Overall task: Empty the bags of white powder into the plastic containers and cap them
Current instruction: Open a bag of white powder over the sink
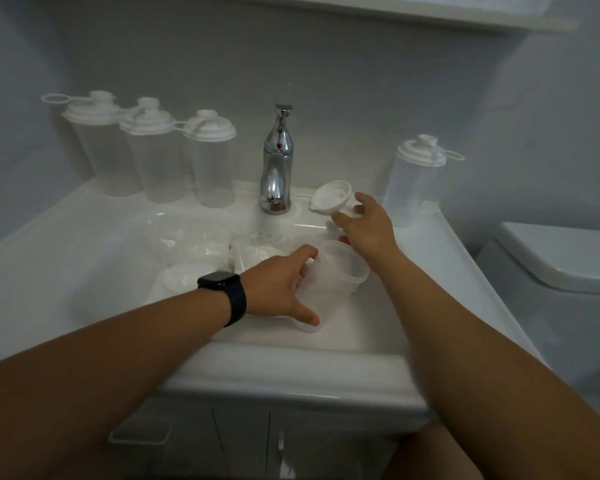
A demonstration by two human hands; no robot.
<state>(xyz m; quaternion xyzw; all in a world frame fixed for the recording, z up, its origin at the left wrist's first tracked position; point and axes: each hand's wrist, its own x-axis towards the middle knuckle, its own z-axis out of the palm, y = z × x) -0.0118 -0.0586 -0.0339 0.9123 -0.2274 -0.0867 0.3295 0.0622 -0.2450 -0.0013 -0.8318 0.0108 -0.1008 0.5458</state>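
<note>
So, judging by what I can see, this job is near its start. My left hand (pixel 284 289) grips an uncapped plastic container (pixel 333 271), fingers and thumb wrapped around its wall, holding it tilted over the sink basin (pixel 343 327) with its open mouth toward the right. It looks empty, though the light is dim and the plastic is cloudy, so I would not swear to it. My right hand (pixel 364 220) reaches to the back ledge by the faucet (pixel 277 161) and pinches the white lid (pixel 331 196) at its lower edge; the lid lies tilted, underside showing, well off the container.

The bags of white powder (pixel 219 251) lie in a heap in the left part of the basin, just beside my left hand. I cannot tell how many there are or whether any has been opened.

Three capped containers (pixel 153 147) stand in a row on the tabletop at back left, and a fourth capped one (pixel 416 181) stands at back right. All four look clear and hollow to me, so I judge none of them filled yet. If that is right, nothing has been poured: one container is open and ready, and what is left is opening a bag, tipping the powder in, fitting the lid back on, then the same for the remaining four.
</note>
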